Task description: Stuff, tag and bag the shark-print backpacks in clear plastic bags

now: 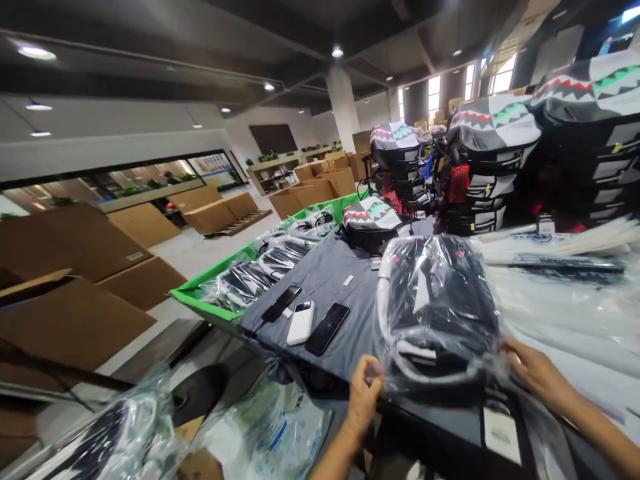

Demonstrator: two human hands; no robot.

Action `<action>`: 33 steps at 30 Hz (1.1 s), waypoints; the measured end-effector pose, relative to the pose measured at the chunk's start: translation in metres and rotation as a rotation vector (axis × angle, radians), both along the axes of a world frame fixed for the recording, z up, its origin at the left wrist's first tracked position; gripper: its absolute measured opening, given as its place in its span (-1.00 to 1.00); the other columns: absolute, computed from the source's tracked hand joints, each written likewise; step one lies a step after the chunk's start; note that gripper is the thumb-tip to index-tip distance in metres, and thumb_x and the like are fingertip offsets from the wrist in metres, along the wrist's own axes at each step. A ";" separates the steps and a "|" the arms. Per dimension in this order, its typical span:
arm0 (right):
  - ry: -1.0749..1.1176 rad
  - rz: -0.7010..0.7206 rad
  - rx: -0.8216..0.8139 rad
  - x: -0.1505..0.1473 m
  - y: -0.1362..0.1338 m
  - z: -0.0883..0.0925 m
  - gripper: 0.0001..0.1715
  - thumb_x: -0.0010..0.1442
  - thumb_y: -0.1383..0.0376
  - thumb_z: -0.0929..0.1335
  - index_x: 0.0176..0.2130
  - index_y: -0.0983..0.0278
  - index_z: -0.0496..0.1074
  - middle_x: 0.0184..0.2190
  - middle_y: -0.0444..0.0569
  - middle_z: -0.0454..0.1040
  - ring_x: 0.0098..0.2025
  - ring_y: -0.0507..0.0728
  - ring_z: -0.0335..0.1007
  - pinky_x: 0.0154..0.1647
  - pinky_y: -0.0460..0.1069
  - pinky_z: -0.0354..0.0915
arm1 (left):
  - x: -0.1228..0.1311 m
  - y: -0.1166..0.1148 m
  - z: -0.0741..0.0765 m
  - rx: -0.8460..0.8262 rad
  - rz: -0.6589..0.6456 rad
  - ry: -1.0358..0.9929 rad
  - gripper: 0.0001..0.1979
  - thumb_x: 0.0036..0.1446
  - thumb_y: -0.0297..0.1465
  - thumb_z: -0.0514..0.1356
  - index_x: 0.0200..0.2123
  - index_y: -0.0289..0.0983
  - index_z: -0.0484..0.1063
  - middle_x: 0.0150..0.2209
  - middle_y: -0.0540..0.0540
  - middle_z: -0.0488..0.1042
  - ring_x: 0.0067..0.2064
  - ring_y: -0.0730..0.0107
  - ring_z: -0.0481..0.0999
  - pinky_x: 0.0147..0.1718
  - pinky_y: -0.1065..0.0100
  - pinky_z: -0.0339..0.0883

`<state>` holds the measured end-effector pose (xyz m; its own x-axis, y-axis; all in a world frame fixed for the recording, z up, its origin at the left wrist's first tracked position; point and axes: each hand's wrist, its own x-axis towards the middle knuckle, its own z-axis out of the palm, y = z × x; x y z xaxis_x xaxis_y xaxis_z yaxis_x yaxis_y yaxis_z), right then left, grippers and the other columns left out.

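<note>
A black backpack with light trim [445, 287] lies on the grey cloth-covered table [345, 257], inside a clear plastic bag [387, 333]. At the bag's near left corner, my left hand [367, 387] is closed with its fingers pinching the plastic. My right hand [533, 367] grips the bag's near right side, where the plastic is bunched. A white hang tag [501, 433] hangs below the table's near edge, between my hands and toward the right. Left of the bag lie a white power bank [301, 323], a black phone [327, 329] and another dark phone [281, 304].
A green-edged bin [205, 308] holds several bagged backpacks. Stacked backpacks with a toothed pattern [493, 127] stand behind the table. Clear plastic bags [565, 293] lie on the right. Cardboard boxes [70, 240] fill the left floor, and more wrapped goods [115, 433] sit at lower left.
</note>
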<state>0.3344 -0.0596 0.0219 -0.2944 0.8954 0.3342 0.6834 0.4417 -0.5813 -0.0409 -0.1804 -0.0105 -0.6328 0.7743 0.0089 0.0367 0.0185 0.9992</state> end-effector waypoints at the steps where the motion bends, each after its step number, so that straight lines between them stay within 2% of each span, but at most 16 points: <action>1: 0.016 -0.021 0.022 0.009 0.010 0.002 -0.47 0.25 -0.10 0.19 -0.25 0.18 0.53 -0.30 0.05 0.62 -0.24 0.32 0.59 -0.20 0.15 0.49 | -0.013 0.004 0.005 0.031 0.107 0.006 -0.61 -0.28 -0.16 0.50 -0.49 -0.24 0.43 -0.49 0.05 0.43 -0.39 0.37 0.42 -0.34 0.36 0.36; 3: 0.023 -0.172 0.064 0.029 0.018 0.000 -0.49 0.19 -0.11 0.23 -0.25 0.19 0.52 -0.26 0.14 0.63 -0.24 0.35 0.59 -0.25 0.15 0.46 | -0.025 0.008 0.008 0.067 0.313 -0.006 -0.54 -0.31 -0.06 0.44 -0.53 -0.21 0.33 -0.56 0.10 0.33 -0.47 0.43 0.33 -0.41 0.39 0.30; 4: 0.044 -0.237 0.039 0.037 0.016 -0.004 -0.48 0.20 -0.12 0.23 -0.27 0.19 0.53 -0.26 0.15 0.63 -0.25 0.35 0.60 -0.27 0.14 0.46 | -0.022 0.006 0.007 0.060 0.364 -0.026 -0.53 -0.23 0.04 0.36 -0.52 -0.20 0.31 -0.56 0.10 0.32 -0.49 0.43 0.33 -0.43 0.38 0.30; 5: 0.076 -0.271 -0.022 0.042 0.011 -0.010 -0.46 0.23 -0.12 0.21 -0.28 0.19 0.54 -0.27 0.16 0.63 -0.26 0.35 0.60 -0.29 0.13 0.45 | -0.011 0.002 0.003 0.037 0.344 -0.057 -0.51 -0.13 0.11 0.27 -0.50 -0.20 0.31 -0.56 0.07 0.34 -0.51 0.41 0.35 -0.44 0.36 0.31; 7: 0.141 -0.234 -0.189 0.040 -0.007 -0.024 -0.40 0.27 -0.14 0.18 -0.31 0.19 0.57 -0.30 0.14 0.65 -0.27 0.34 0.61 -0.29 0.13 0.47 | 0.029 -0.009 -0.007 -0.040 0.175 -0.139 -0.42 0.03 0.19 0.11 -0.48 -0.25 0.42 -0.52 -0.09 0.47 -0.51 0.28 0.46 -0.48 0.27 0.36; 9: 0.148 -0.193 -0.280 0.026 -0.025 -0.034 -0.38 0.19 -0.21 0.25 -0.28 0.19 0.59 -0.24 0.12 0.66 -0.19 0.37 0.61 -0.24 0.15 0.49 | 0.081 -0.015 -0.013 -0.175 -0.295 -0.208 -0.41 0.09 0.13 0.15 -0.31 -0.33 0.57 -0.31 -0.25 0.60 -0.31 0.12 0.60 -0.36 0.23 0.44; 10: 0.129 -0.195 -0.289 0.017 -0.032 -0.036 -0.37 0.10 -0.24 0.31 -0.26 0.19 0.59 -0.21 0.11 0.66 -0.16 0.39 0.60 -0.21 0.16 0.48 | 0.106 -0.014 -0.014 -0.166 -0.418 -0.164 -0.45 0.12 0.05 0.20 -0.14 -0.33 0.59 -0.16 -0.28 0.61 -0.15 0.09 0.61 -0.22 0.22 0.46; 11: 0.109 -0.205 -0.286 0.008 -0.036 -0.036 -0.35 0.01 -0.26 0.35 -0.23 0.19 0.58 -0.21 0.09 0.65 -0.16 0.39 0.59 -0.19 0.16 0.48 | 0.128 -0.009 -0.014 -0.147 -0.508 -0.112 -0.45 0.12 -0.04 0.25 0.02 -0.32 0.55 -0.02 -0.29 0.58 -0.04 0.11 0.58 -0.08 0.21 0.44; 13: 0.096 -0.225 -0.295 -0.003 -0.039 -0.032 -0.31 -0.04 -0.26 0.35 -0.20 0.22 0.55 -0.34 0.03 0.62 -0.28 0.34 0.57 -0.23 0.13 0.45 | 0.161 0.009 -0.010 -0.149 -0.562 -0.045 -0.37 0.05 -0.17 0.34 0.18 -0.30 0.46 0.07 -0.26 0.54 -0.06 0.18 0.56 0.01 0.22 0.39; 15: 0.084 -0.201 -0.336 -0.003 -0.039 -0.030 -0.32 0.01 -0.26 0.29 -0.24 0.23 0.52 -0.51 -0.03 0.53 -0.43 0.26 0.49 -0.33 0.08 0.39 | 0.178 0.032 -0.005 -0.211 -0.566 -0.122 -0.39 -0.09 -0.26 0.43 0.07 -0.30 0.52 -0.08 -0.18 0.59 -0.20 0.25 0.52 -0.08 0.26 0.38; 18: 0.056 -0.122 -0.398 0.010 -0.045 -0.031 -0.35 0.09 -0.29 0.22 -0.45 0.20 0.43 -0.58 -0.05 0.44 -0.50 0.20 0.39 -0.43 0.03 0.27 | 0.179 0.055 -0.001 -0.283 -0.620 -0.340 -0.60 -0.29 -0.26 0.51 -0.36 -0.32 0.57 -0.41 -0.08 0.55 -0.36 0.33 0.44 -0.29 0.33 0.33; 21: 0.086 -0.066 -0.435 0.020 -0.059 -0.032 -0.36 0.12 -0.29 0.24 -0.47 0.19 0.38 -0.52 -0.06 0.47 -0.43 0.19 0.39 -0.37 0.01 0.28 | 0.163 0.056 0.001 -0.324 -0.658 -0.439 -0.50 -0.44 -0.12 0.56 -0.57 -0.31 0.44 -0.58 -0.01 0.41 -0.52 0.46 0.32 -0.45 0.38 0.21; 25: 0.198 -0.054 -0.530 0.012 -0.078 -0.030 -0.41 0.12 -0.26 0.26 -0.41 0.19 0.34 -0.52 -0.12 0.37 -0.42 0.13 0.28 -0.37 -0.02 0.23 | 0.152 0.045 0.011 -0.367 -0.672 -0.527 -0.37 -0.48 0.04 0.55 -0.55 -0.32 0.42 -0.56 -0.01 0.42 -0.53 0.50 0.34 -0.44 0.39 0.23; 28: 0.396 -0.025 -0.660 -0.004 -0.092 -0.037 -0.37 0.06 -0.30 0.32 -0.46 0.19 0.21 -0.54 -0.18 0.23 -0.46 0.07 0.15 -0.45 -0.05 0.15 | 0.162 0.038 0.020 -0.283 -0.685 -0.679 -0.41 -0.43 -0.03 0.58 -0.45 -0.33 0.51 -0.49 -0.04 0.49 -0.47 0.46 0.42 -0.36 0.39 0.29; 30: 0.563 0.031 -0.765 -0.014 -0.100 -0.044 -0.34 -0.01 -0.29 0.39 -0.45 0.19 0.18 -0.50 -0.18 0.25 -0.43 0.08 0.18 -0.43 -0.06 0.19 | 0.172 0.033 0.021 -0.240 -0.696 -0.748 -0.45 -0.40 -0.10 0.60 -0.40 -0.33 0.55 -0.46 -0.06 0.52 -0.44 0.43 0.45 -0.33 0.38 0.31; 33: 0.688 0.001 -0.818 -0.016 -0.110 -0.049 -0.31 -0.04 -0.32 0.41 -0.42 0.19 0.19 -0.50 -0.19 0.26 -0.44 0.06 0.18 -0.42 -0.07 0.20 | 0.179 0.026 0.015 -0.230 -0.675 -0.650 -0.45 -0.35 -0.07 0.58 -0.38 -0.35 0.58 -0.45 -0.06 0.52 -0.42 0.43 0.44 -0.31 0.38 0.30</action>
<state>0.3188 -0.1696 -0.0271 -0.2717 0.9227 -0.2734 0.0956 -0.2568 -0.9617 0.1385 -0.1540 0.0046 0.1184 0.9159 -0.3836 -0.4483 0.3940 0.8024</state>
